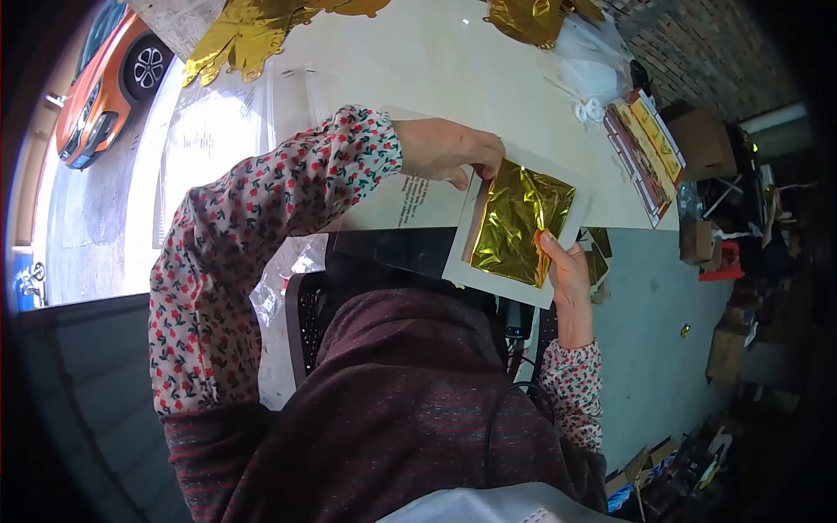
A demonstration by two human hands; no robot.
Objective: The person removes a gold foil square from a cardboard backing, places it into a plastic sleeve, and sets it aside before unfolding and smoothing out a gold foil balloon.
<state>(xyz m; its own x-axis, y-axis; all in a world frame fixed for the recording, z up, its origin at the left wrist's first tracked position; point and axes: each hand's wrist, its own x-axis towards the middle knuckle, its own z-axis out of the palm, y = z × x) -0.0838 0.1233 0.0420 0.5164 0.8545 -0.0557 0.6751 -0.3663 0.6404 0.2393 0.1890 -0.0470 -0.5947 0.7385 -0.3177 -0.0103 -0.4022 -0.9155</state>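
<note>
A folded gold foil piece (521, 228) lies on a white card (501, 292), tilted over the table's front edge. With fingers curled, my left hand (449, 155) pinches at the upper left corner of the card and foil. My right hand (565, 266) grips the right side, its thumb on top of the foil and its other fingers mostly hidden behind the card. A clear plastic bag (384, 205) with printed text lies on the table under my left forearm.
Gold foil shapes (253, 39) and another gold foil pile (527, 22) lie on the table's far side (410, 61). White plastic bags (597, 65) and printed packaging (641, 157) are at the right. Cardboard boxes (697, 144) stand beyond; an orange car (105, 87) is at the far left.
</note>
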